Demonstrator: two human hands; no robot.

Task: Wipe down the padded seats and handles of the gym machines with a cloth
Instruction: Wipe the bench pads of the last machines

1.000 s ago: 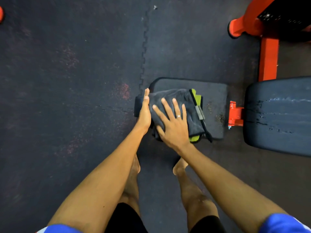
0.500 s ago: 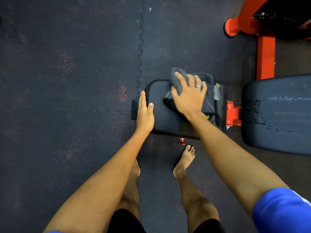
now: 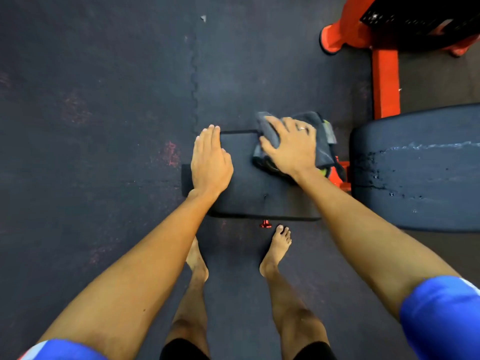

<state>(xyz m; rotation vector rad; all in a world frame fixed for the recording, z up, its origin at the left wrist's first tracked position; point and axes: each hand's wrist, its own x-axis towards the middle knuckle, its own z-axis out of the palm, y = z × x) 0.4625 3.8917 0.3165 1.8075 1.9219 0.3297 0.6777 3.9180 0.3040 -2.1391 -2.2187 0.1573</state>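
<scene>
Beyond the bare feet (image 3: 276, 248), the left hand (image 3: 211, 162) lies flat, fingers straight, on the seat (image 3: 259, 193), while the right hand (image 3: 293, 149) presses the bunched cloth (image 3: 322, 149) with spread fingers onto the seat's far right corner, near the orange frame (image 3: 385, 81).

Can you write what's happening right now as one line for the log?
step: seat pad wipe | right hand: presses cloth on far right corner | left hand: flat on pad's left end
</scene>
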